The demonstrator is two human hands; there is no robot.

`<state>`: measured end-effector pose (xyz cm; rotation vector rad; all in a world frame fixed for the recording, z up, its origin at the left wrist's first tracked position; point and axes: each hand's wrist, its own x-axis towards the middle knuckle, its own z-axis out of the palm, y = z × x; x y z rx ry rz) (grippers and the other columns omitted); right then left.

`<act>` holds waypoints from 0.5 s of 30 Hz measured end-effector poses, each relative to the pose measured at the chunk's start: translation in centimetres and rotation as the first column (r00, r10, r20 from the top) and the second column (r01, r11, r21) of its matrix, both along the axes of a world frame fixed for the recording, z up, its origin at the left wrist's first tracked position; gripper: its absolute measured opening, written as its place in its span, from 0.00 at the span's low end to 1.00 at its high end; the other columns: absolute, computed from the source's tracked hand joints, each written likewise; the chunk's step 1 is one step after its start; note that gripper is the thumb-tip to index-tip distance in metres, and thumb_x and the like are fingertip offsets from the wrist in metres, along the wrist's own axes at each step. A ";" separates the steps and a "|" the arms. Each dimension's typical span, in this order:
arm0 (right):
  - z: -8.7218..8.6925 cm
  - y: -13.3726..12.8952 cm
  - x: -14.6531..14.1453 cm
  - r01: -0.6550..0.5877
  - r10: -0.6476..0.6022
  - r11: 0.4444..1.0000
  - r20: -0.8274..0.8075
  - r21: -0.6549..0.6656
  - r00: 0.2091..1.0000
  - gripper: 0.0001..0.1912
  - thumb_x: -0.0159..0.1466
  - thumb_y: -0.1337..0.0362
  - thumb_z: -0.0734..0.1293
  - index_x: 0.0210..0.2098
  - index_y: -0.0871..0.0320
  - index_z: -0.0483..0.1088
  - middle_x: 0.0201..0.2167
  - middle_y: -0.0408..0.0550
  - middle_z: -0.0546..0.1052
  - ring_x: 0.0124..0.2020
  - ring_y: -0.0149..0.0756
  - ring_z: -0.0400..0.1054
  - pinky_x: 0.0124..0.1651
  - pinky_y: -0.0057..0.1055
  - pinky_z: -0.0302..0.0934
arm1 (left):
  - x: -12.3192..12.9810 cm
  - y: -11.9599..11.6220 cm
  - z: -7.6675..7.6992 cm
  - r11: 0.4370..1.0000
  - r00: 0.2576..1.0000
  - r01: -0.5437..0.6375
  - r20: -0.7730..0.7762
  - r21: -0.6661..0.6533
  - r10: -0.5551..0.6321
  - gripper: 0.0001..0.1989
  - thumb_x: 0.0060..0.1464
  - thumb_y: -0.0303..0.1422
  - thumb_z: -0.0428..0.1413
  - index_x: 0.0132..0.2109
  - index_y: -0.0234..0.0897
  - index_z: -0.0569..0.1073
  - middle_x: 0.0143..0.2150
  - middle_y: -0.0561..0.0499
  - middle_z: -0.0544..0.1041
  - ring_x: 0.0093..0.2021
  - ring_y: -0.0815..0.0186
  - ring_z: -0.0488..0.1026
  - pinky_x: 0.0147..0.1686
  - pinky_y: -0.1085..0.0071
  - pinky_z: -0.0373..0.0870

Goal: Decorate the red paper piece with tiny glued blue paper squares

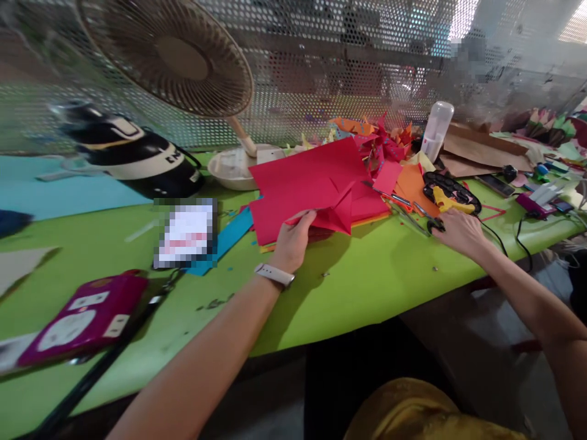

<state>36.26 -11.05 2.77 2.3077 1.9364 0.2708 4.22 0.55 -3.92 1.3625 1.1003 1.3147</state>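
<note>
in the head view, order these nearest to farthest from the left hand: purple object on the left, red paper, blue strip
1. Red paper: held in the left hand.
2. Blue strip: just left of the red paper, beside the hand.
3. Purple object: well over to the left, near the table's front edge.

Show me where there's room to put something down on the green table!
On the green table, the widest gap is in front, between the left hand and right hand, with just tiny bits there. Another lies between the purple case and light-blue sheet. It's crowded behind the red paper and beyond the right hand.
</note>
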 end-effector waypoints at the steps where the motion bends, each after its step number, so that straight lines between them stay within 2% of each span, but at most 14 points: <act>1: 0.2 0.3 -0.3 0.034 -0.034 0.998 -0.004 -0.058 0.999 0.21 0.62 0.55 0.59 0.43 0.63 0.74 0.41 0.60 0.75 0.41 0.49 0.70 0.39 0.36 0.60 | 0.1 -0.2 0.2 1.000 0.999 -0.029 0.026 -0.012 0.029 0.15 0.48 0.45 0.58 0.31 0.37 0.74 0.30 0.50 0.78 0.38 0.57 0.75 0.39 0.64 0.71; 3: 0.5 1.2 -0.4 0.079 -0.080 0.987 -0.003 -0.139 0.997 0.21 0.60 0.56 0.60 0.42 0.65 0.75 0.40 0.63 0.76 0.40 0.50 0.72 0.37 0.36 0.59 | 0.3 -0.4 0.6 0.999 0.998 -0.044 0.039 -0.019 0.044 0.15 0.45 0.45 0.59 0.30 0.37 0.73 0.31 0.50 0.78 0.39 0.58 0.74 0.41 0.65 0.70; 8: 1.1 3.1 1.1 0.047 -0.054 0.971 -0.022 -0.236 0.998 0.19 0.55 0.55 0.63 0.36 0.63 0.76 0.37 0.62 0.77 0.40 0.52 0.71 0.36 0.36 0.59 | 0.7 -0.9 1.3 0.990 0.989 0.074 0.136 -0.116 -0.058 0.17 0.44 0.47 0.60 0.33 0.37 0.75 0.30 0.51 0.77 0.38 0.59 0.75 0.36 0.66 0.73; 12: 1.7 3.7 2.0 0.041 -0.063 0.965 -0.077 -0.259 0.995 0.15 0.54 0.53 0.64 0.27 0.60 0.74 0.26 0.54 0.76 0.32 0.45 0.71 0.31 0.33 0.56 | 0.7 -0.8 1.2 0.994 0.989 0.065 0.142 -0.092 -0.052 0.16 0.44 0.45 0.61 0.33 0.37 0.76 0.30 0.51 0.78 0.38 0.59 0.76 0.37 0.66 0.73; 15: 2.3 3.5 2.9 0.029 -0.087 0.962 -0.208 -0.270 0.974 0.14 0.54 0.55 0.63 0.19 0.57 0.69 0.17 0.47 0.71 0.25 0.38 0.68 0.28 0.31 0.55 | 0.8 -0.5 0.7 0.999 0.990 0.033 0.138 -0.036 -0.028 0.13 0.46 0.43 0.60 0.31 0.37 0.76 0.30 0.51 0.78 0.40 0.60 0.75 0.42 0.66 0.71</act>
